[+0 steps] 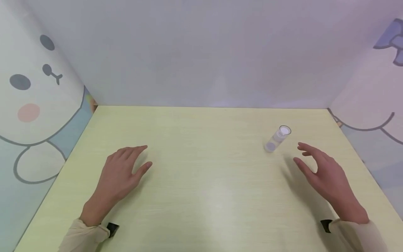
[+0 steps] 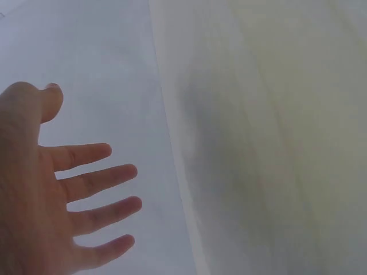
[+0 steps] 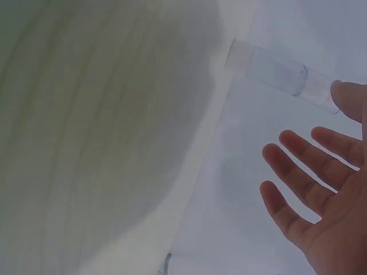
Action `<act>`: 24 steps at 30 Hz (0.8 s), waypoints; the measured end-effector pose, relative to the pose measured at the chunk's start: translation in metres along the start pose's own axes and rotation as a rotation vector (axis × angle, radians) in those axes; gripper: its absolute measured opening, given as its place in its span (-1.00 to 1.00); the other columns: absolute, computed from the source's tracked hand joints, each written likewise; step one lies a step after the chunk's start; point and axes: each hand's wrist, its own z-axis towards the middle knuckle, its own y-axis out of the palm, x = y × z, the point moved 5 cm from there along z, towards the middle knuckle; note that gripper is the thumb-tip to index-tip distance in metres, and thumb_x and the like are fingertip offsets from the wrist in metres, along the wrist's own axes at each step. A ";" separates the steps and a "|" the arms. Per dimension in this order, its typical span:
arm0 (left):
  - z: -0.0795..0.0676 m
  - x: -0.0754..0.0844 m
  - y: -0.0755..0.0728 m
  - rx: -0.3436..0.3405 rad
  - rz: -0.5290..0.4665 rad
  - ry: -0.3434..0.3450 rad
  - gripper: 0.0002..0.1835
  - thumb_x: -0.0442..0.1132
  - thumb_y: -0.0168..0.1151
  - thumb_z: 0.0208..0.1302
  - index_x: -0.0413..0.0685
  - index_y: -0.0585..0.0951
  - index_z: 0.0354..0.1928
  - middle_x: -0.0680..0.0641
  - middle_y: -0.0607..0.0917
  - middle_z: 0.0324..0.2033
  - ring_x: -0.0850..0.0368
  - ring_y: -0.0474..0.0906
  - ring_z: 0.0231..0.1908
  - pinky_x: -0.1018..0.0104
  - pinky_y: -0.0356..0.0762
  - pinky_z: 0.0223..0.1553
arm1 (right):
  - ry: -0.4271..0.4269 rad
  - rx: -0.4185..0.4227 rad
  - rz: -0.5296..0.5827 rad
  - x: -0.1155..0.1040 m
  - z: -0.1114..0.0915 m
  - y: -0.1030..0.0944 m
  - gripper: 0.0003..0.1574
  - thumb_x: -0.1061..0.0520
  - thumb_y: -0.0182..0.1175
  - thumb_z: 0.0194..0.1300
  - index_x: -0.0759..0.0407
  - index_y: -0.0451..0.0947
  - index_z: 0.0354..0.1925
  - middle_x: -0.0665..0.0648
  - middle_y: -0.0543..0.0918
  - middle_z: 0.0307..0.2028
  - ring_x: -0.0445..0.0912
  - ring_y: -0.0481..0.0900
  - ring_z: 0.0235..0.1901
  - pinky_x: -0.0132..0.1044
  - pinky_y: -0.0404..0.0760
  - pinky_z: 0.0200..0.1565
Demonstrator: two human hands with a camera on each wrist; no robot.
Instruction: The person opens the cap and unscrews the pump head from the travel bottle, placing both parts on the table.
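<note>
A small clear cylinder-shaped bottle with a white top [image 1: 277, 138] stands toward the right side of the table. My right hand [image 1: 327, 175] hovers just right of it and nearer to me, fingers spread and thumb apart, holding nothing. In the right wrist view the clear bottle [image 3: 281, 74] shows beyond the thumb, with a gap between it and the fingertips. On the left side, my left hand [image 1: 121, 173] is held above the table with relaxed fingers and an empty palm. The left wrist view shows the same left hand [image 2: 69, 195] with its fingers apart.
The pale wooden table [image 1: 195, 168] meets a plain grey-white back wall [image 1: 207, 52]. Side panels with cartoon animal prints rise at the left [image 1: 31, 129] and right [image 1: 371, 94]. Both wrists wear light sleeves with a small black piece at the cuff.
</note>
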 end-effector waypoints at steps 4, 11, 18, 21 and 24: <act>0.001 0.001 0.002 0.003 -0.011 -0.004 -0.49 0.04 0.32 0.42 -0.02 0.60 0.30 -0.19 0.72 0.13 -0.26 0.54 0.22 -0.34 0.45 0.12 | 0.017 0.009 0.074 -0.004 0.009 0.009 -0.31 0.13 0.38 0.40 0.05 0.45 0.43 0.21 0.72 0.14 -0.47 0.54 0.08 -0.52 0.40 0.01; 0.002 0.002 0.003 0.010 -0.015 -0.006 -0.51 0.01 0.33 0.41 -0.04 0.62 0.27 -0.20 0.72 0.11 -0.27 0.54 0.21 -0.31 0.49 0.06 | 0.062 0.040 0.204 -0.008 0.021 0.022 -0.29 0.19 0.36 0.41 0.13 0.39 0.45 0.26 0.71 0.16 -0.74 0.39 0.02 -0.82 0.31 0.05; 0.002 0.002 0.005 0.017 -0.031 -0.001 -0.54 0.00 0.34 0.40 -0.04 0.64 0.24 -0.19 0.73 0.11 -0.26 0.55 0.20 -0.29 0.52 0.03 | 0.127 0.030 0.277 -0.011 0.031 0.033 -0.28 0.12 0.34 0.44 0.08 0.34 0.47 0.20 0.66 0.21 -0.63 0.49 0.00 -0.79 0.45 -0.02; 0.002 0.003 0.005 0.011 -0.043 -0.002 -0.56 0.00 0.33 0.42 -0.04 0.64 0.22 -0.18 0.73 0.10 -0.26 0.54 0.20 -0.27 0.53 0.02 | 0.153 0.023 0.296 -0.013 0.036 0.036 -0.30 0.09 0.34 0.45 0.09 0.35 0.45 0.17 0.65 0.20 -0.59 0.52 -0.01 -0.79 0.47 -0.05; 0.002 0.004 0.006 0.005 -0.054 -0.002 -0.58 -0.01 0.32 0.42 -0.04 0.65 0.20 -0.17 0.73 0.10 -0.24 0.54 0.20 -0.26 0.55 0.02 | 0.175 0.015 0.298 -0.015 0.041 0.037 -0.31 0.06 0.33 0.46 0.11 0.36 0.43 0.18 0.63 0.20 -0.59 0.51 -0.02 -0.80 0.45 -0.08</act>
